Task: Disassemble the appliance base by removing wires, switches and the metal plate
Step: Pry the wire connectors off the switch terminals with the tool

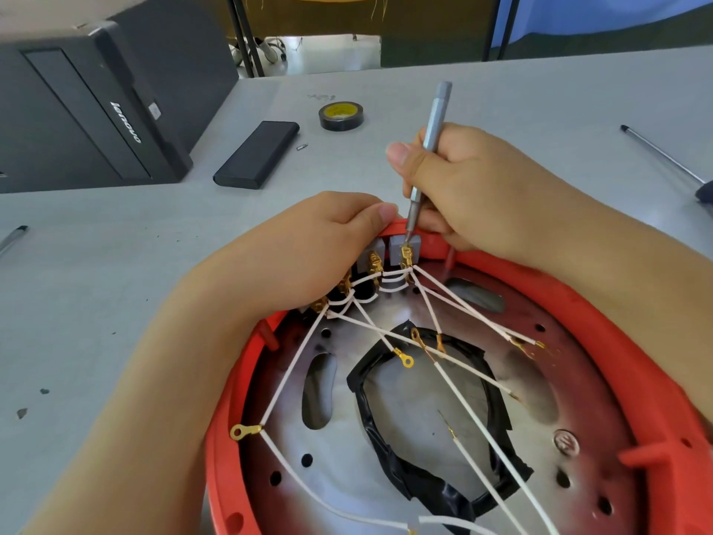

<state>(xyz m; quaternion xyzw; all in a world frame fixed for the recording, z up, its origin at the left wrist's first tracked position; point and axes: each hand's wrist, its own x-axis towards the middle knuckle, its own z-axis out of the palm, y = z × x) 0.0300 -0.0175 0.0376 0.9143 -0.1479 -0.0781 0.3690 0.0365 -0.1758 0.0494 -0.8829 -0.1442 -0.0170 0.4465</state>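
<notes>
Several white wires (pixel 478 415) lie loose; switches (pixel 403 251) at twelve o'clock and metal plate (pixel 347 430) remain. Right hand (pixel 474 191) grip clamps screwdriver (pixel 428 156); left hand (pixel 308 256) pinches the red base (pixel 617 337).

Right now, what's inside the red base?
Inside the red base: a metal plate with holes, loose white wires, a black taped loop and switches at the rim. Under the plate stays hidden.

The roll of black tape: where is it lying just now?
In the head view, the roll of black tape lies flat on the grey table, beyond both hands, just right of the black case.
</notes>
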